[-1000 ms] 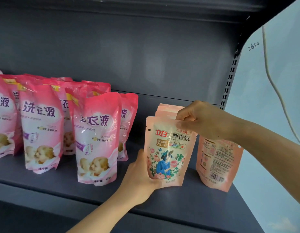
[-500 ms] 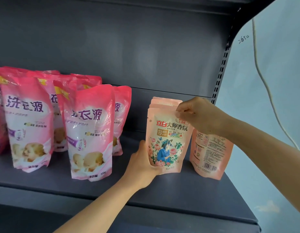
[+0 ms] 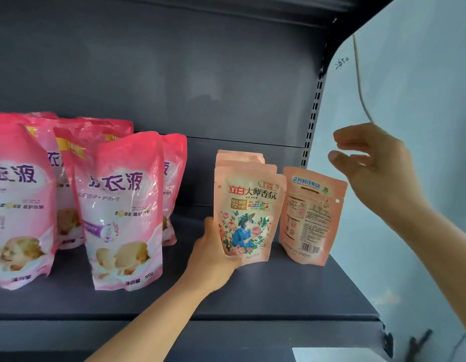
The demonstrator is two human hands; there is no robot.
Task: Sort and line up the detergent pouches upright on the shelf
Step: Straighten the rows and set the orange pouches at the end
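On the dark shelf point(image 3: 292, 291) we see most of the sorting done: the big pink pouches point(image 3: 122, 210) stand upright in rows at the left, and the small peach pouches point(image 3: 249, 215) stand in a file one behind the other near the middle. Our left hand point(image 3: 213, 257) grips the front one low on its left edge, thumb on its face. One reversed peach pouch point(image 3: 311, 218) stands apart to the right with its back label outward; we judge it needs turning and joining the file. Our right hand point(image 3: 375, 165) hovers above it, fingers loosely curled, holding nothing. That pouch stands close to the shelf's right end, while bare shelf lies in front and between the two groups.
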